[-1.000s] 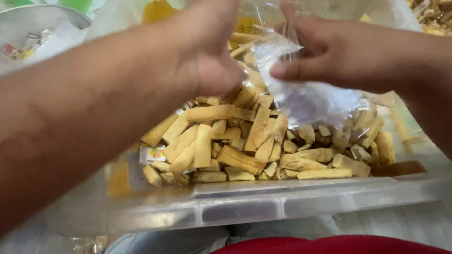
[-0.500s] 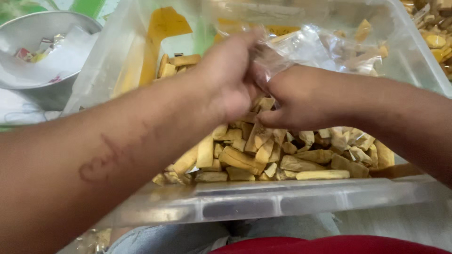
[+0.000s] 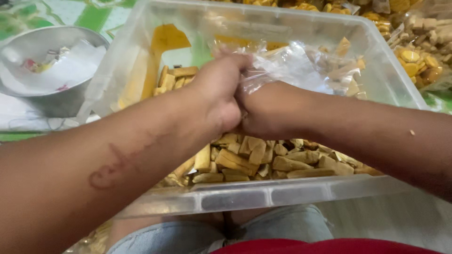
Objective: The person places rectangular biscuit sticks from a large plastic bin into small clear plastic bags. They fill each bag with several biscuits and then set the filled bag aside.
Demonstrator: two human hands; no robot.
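Left hand (image 3: 221,94) and right hand (image 3: 268,110), fists touching, pinch a crinkled clear plastic bag (image 3: 301,66) above tan stick-shaped snacks (image 3: 254,160) in a clear rectangular plastic tub (image 3: 263,195); a round metal bowl (image 3: 28,47) sits at ten o'clock, packed snack bags (image 3: 423,51) at two

Two hands gripping a bag over a tub

The left hand (image 3: 219,94) and right hand (image 3: 270,108) clench a crinkled clear plastic bag (image 3: 301,63) above a clear plastic tub (image 3: 263,195) of yellow-brown stick snacks (image 3: 249,160).
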